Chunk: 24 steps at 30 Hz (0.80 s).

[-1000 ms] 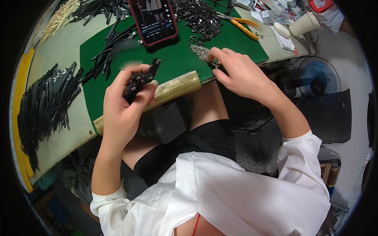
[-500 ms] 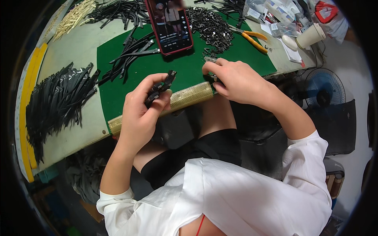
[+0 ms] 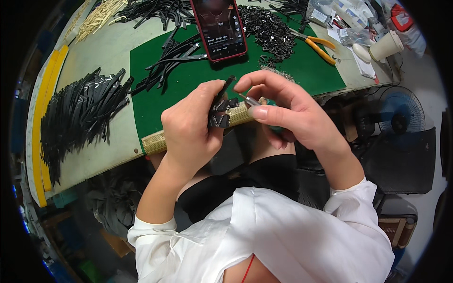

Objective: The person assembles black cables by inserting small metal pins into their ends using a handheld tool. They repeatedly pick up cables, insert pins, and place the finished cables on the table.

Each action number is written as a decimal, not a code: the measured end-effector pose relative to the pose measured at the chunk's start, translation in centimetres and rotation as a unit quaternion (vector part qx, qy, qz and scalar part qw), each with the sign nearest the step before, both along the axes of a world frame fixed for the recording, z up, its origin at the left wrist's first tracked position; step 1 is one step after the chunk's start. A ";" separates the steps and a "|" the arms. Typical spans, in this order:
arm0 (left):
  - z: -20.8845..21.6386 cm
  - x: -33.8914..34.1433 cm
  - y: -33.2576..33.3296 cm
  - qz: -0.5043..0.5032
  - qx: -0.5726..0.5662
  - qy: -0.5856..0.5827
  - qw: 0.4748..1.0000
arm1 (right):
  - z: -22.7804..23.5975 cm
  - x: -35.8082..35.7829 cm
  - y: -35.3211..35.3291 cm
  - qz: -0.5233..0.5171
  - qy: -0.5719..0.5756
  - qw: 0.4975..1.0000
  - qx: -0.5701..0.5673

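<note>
My left hand (image 3: 191, 122) is closed around black folded strips with small fittings (image 3: 222, 113), held above the table's near edge. Close by on the right, my right hand (image 3: 292, 108) pinches a small screwdriver (image 3: 253, 101). Its thin metal tip points toward the black strips without clearly touching them. The screwdriver's handle, showing a bit of teal, is mostly hidden in the palm. Below both hands, a gold mesh-covered roll (image 3: 155, 143) runs along the front of a green mat (image 3: 181, 96).
A phone (image 3: 222, 33) stands on the mat between black strips (image 3: 165, 66) and a heap of small black pieces (image 3: 271, 37). Orange-handled pliers (image 3: 322, 48) lie to the right. More black strips (image 3: 82, 113) fill the left; a cup (image 3: 386, 45) and fan (image 3: 398, 111) are at right.
My right hand has come up from the mat's edge, and the screwdriver now shows in it. My left hand has turned, bringing the black strips closer to it. The view has shifted slightly.
</note>
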<state>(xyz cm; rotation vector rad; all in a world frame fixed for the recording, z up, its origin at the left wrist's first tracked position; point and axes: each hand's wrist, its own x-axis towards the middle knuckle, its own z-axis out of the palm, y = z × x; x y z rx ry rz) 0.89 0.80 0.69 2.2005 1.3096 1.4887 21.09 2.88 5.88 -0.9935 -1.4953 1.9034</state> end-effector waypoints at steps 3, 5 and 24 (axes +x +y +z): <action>-0.2 -0.2 -0.2 -0.001 0.016 0.009 1.000 | -0.4 -0.5 -0.4 -0.002 0.042 0.998 -0.035; -0.3 -0.2 -0.2 -0.001 0.021 0.015 1.000 | -0.5 -0.7 -0.5 -0.011 0.045 0.998 -0.032; 0.0 -2.3 2.6 0.162 0.011 0.282 0.945 | -5.0 -3.0 -0.7 -0.125 -0.289 0.806 0.502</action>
